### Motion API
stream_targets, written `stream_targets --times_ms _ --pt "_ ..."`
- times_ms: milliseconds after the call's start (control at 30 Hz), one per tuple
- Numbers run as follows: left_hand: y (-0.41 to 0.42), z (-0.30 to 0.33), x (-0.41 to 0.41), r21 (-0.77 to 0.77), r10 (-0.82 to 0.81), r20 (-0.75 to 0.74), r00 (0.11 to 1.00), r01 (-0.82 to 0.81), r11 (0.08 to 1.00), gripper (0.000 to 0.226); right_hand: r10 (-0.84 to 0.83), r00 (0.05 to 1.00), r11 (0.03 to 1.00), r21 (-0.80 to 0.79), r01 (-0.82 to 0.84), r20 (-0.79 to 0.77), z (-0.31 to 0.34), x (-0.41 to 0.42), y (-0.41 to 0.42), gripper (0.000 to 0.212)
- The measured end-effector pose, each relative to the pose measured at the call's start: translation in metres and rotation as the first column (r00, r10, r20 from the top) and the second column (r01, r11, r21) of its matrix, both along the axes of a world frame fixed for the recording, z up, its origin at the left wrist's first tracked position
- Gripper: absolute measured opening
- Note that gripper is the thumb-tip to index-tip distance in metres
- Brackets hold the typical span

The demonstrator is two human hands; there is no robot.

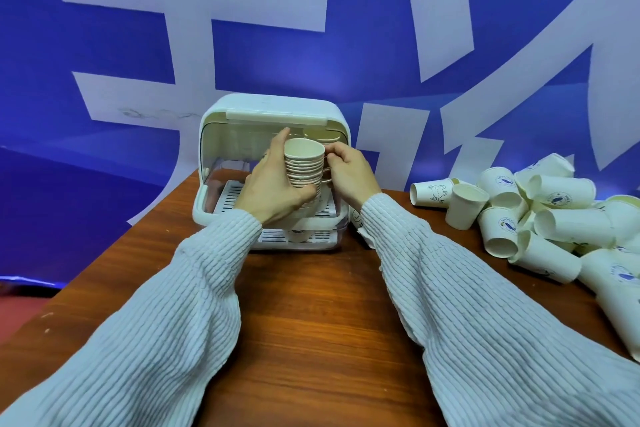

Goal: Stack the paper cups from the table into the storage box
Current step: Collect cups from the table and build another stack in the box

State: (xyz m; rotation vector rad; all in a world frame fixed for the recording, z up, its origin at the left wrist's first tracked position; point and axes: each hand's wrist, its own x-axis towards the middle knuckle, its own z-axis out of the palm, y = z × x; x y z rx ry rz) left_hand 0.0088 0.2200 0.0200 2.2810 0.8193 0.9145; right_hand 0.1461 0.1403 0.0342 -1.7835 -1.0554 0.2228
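A tall stack of nested paper cups [304, 163] stands upright at the mouth of the white storage box [273, 107], whose clear front lid is raised. My left hand [273, 180] grips the stack from the left, thumb across its lower part. My right hand [346, 170] pinches the stack's right side near the upper rims. A second stack of cups [322, 135] shows partly behind, inside the box. The stack's base is hidden by my left hand.
A heap of loose white paper cups [540, 215] lies on its side at the right of the wooden table [311, 305]. The box's slatted tray [228, 198] shows at its left. A blue and white banner [311, 28] fills the background.
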Motion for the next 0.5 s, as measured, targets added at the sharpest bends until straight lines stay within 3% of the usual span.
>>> stream_targets --times_ms 200,333,500 --pt "0.016 0.004 0.002 -0.054 0.196 0.091 0.976 -0.192 0.980 0.100 0.028 1.000 0.998 -0.054 -0.027 0.013 -0.007 0.004 -0.005 0.030" --pt "0.035 0.010 0.010 -0.072 0.312 0.020 0.950 -0.310 0.948 0.085 0.055 0.998 0.991 -0.127 -0.050 0.037 -0.015 0.007 -0.008 0.027" --pt "0.051 0.016 0.026 -0.103 0.338 -0.055 0.940 -0.342 0.934 0.082 0.085 0.994 0.985 -0.158 -0.074 0.066 -0.020 0.011 -0.010 0.023"
